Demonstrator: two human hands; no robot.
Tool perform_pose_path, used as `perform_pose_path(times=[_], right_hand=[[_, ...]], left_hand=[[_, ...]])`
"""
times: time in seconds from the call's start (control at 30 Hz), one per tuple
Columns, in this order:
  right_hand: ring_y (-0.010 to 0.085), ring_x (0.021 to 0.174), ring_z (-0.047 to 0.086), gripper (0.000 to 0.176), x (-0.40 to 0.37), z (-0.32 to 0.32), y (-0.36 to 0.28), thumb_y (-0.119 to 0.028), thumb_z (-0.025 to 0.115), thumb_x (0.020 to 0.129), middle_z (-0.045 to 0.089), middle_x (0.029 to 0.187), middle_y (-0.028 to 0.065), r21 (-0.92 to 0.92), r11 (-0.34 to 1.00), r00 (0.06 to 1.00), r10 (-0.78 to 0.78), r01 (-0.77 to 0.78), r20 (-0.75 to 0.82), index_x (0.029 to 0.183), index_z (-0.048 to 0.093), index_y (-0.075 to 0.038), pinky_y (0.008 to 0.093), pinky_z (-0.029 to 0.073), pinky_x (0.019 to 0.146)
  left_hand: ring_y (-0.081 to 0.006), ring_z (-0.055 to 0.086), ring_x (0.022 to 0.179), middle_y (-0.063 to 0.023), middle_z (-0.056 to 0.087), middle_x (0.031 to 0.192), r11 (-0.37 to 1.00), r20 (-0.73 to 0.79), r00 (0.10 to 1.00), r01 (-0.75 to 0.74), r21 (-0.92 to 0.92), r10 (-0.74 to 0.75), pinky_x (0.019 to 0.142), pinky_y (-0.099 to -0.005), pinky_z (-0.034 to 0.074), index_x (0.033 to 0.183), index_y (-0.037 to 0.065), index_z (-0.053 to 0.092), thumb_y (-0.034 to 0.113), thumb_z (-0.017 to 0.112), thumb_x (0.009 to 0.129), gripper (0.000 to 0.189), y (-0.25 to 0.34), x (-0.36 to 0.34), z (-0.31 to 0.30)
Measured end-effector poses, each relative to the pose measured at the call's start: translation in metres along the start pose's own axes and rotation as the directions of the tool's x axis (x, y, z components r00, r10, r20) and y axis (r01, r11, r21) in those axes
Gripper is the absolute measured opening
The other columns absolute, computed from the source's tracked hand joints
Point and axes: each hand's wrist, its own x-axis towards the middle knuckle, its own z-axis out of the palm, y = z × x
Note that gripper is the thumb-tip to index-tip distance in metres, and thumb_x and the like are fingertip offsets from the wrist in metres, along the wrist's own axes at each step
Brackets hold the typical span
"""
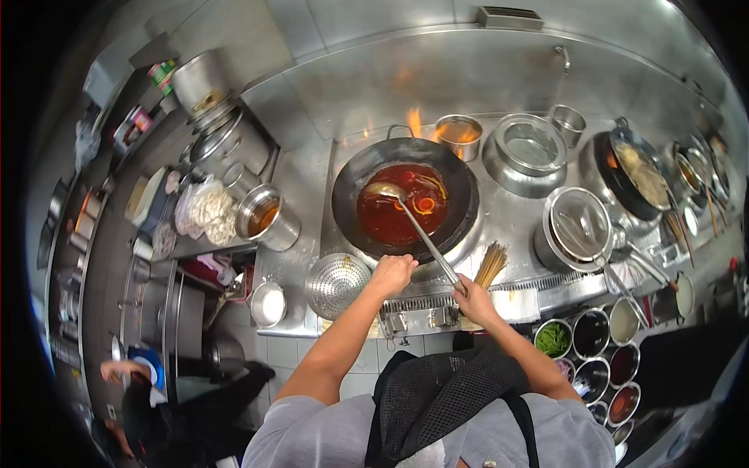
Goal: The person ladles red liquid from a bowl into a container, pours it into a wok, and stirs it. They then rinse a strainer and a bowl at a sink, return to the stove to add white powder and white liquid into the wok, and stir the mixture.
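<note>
A dark wok (343, 210) sits on the burner, holding a glossy red sauce (390, 222) with a few orange and yellow slices. Over its near rim, my left hand (395, 274) is closed; the part it grips is hidden under the fingers. My right hand (473, 301) is wrapped around the long handle of a metal ladle (385, 189), whose bowl rests in the sauce. Beside that hand lies a bamboo brush (491, 265). A round perforated strainer (337, 286) lies on the steel counter, left of my left hand.
Flames (414, 121) rise behind the wok. Nearby stand a metal pot (459, 134), a lidded pot (530, 144) and a wire sieve (579, 222). A steel pot (285, 231) is at left. Several ingredient tins (553, 338) line the lower right. Another person (183, 417) works at lower left.
</note>
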Motion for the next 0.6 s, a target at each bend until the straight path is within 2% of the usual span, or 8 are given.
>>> perform_pose_path(times=[0.03, 0.07, 0.13, 0.27, 0.37, 0.47, 0.53, 0.6], right_hand=[[0.0443, 0.091, 0.067, 0.050, -0.001, 0.002, 0.004, -0.018, 0.063, 0.090, 0.066, 0.093, 0.0287, 0.154, 0.988, 1.000, 0.008, -0.011, 0.022, 0.133, 0.050, 0.002, 0.0442, 0.051, 0.081], [0.0326, 0.075, 0.068, 0.048, -0.001, 0.001, 0.010, -0.018, 0.063, 0.092, 0.067, 0.083, 0.0201, 0.163, 0.981, 0.995, -0.103, 0.101, 0.002, 0.133, 0.050, 0.002, 0.0389, 0.052, 0.070], [0.0182, 0.055, 0.059, 0.042, -0.013, -0.013, -0.016, -0.021, 0.061, 0.095, 0.061, 0.071, 0.0076, 0.420, 0.906, 0.997, 0.021, -0.053, 0.081, 0.130, 0.053, 0.001, 0.0316, 0.048, 0.053], [0.0079, 0.045, 0.044, 0.033, -0.016, -0.019, -0.004, -0.023, 0.059, 0.098, 0.049, 0.063, -0.0028, 0.550, 0.780, 0.951, 0.195, -0.299, 0.241, 0.125, 0.055, -0.004, 0.0248, 0.037, 0.041], [0.0066, 0.043, 0.037, 0.026, -0.016, -0.027, 0.003, -0.023, 0.057, 0.101, 0.041, 0.060, -0.0039, 0.729, 0.405, 0.829, 0.174, -0.552, 0.532, 0.122, 0.055, -0.010, 0.0241, 0.033, 0.038], [0.0065, 0.043, 0.038, 0.027, -0.031, -0.018, 0.015, -0.023, 0.057, 0.100, 0.041, 0.061, -0.0037, 0.761, 0.442, 0.879, 0.200, -0.475, 0.433, 0.125, 0.054, -0.011, 0.0239, 0.033, 0.037], [0.0062, 0.043, 0.040, 0.031, -0.045, -0.025, 0.006, -0.023, 0.059, 0.099, 0.044, 0.062, -0.0030, 0.727, 0.581, 0.930, 0.261, -0.366, 0.260, 0.126, 0.053, -0.009, 0.0228, 0.035, 0.038], [0.0066, 0.043, 0.043, 0.032, -0.061, -0.027, 0.021, -0.021, 0.060, 0.098, 0.048, 0.064, -0.0020, 0.657, 0.719, 0.962, 0.272, -0.227, 0.035, 0.125, 0.052, -0.005, 0.0239, 0.035, 0.037]], left_hand=[[-0.0408, 0.065, 0.075, -0.0211, 0.068, 0.078, 1.000, 0.018, 1.000, 0.010, 0.003, -0.010, 0.073, -0.0524, 0.048, 0.083, 0.002, 0.061, 0.029, 0.048, 0.100, 0.034, -0.001, 0.003, 0.001], [-0.0408, 0.065, 0.075, -0.0211, 0.068, 0.078, 0.999, 0.006, 0.999, 0.033, 0.001, -0.033, 0.073, -0.0524, 0.048, 0.083, 0.002, 0.061, 0.029, 0.048, 0.100, 0.034, 0.000, 0.003, 0.000], [-0.0418, 0.064, 0.077, -0.0210, 0.067, 0.078, 0.999, -0.055, 0.998, 0.004, -0.049, -0.007, 0.072, -0.0529, 0.048, 0.080, 0.002, 0.058, 0.028, 0.050, 0.099, 0.034, 0.001, 0.000, -0.003], [-0.0398, 0.064, 0.081, -0.0201, 0.067, 0.078, 0.996, -0.048, 0.997, 0.059, -0.068, -0.063, 0.074, -0.0523, 0.048, 0.077, 0.001, 0.059, 0.026, 0.054, 0.097, 0.031, 0.001, 0.003, 0.002], [-0.0405, 0.064, 0.079, -0.0200, 0.066, 0.078, 0.995, -0.107, 0.993, 0.045, -0.087, -0.055, 0.074, -0.0517, 0.048, 0.077, 0.001, 0.059, 0.025, 0.056, 0.095, 0.030, 0.004, 0.000, 0.001], [-0.0407, 0.063, 0.080, -0.0194, 0.065, 0.075, 0.996, -0.194, 0.981, 0.017, -0.083, -0.033, 0.074, -0.0511, 0.047, 0.076, 0.002, 0.058, 0.024, 0.057, 0.094, 0.029, 0.003, -0.001, 0.006], [-0.0380, 0.062, 0.088, -0.0189, 0.064, 0.088, 0.987, -0.125, 0.991, 0.026, -0.156, -0.046, 0.080, -0.0482, 0.048, 0.085, 0.003, 0.062, 0.022, 0.062, 0.092, 0.021, 0.005, -0.006, 0.002], [-0.0355, 0.058, 0.104, -0.0178, 0.061, 0.105, 0.901, -0.387, 0.916, -0.081, -0.426, -0.101, 0.091, -0.0454, 0.045, 0.101, 0.002, 0.063, 0.020, 0.066, 0.089, 0.021, 0.002, -0.021, 0.005]])
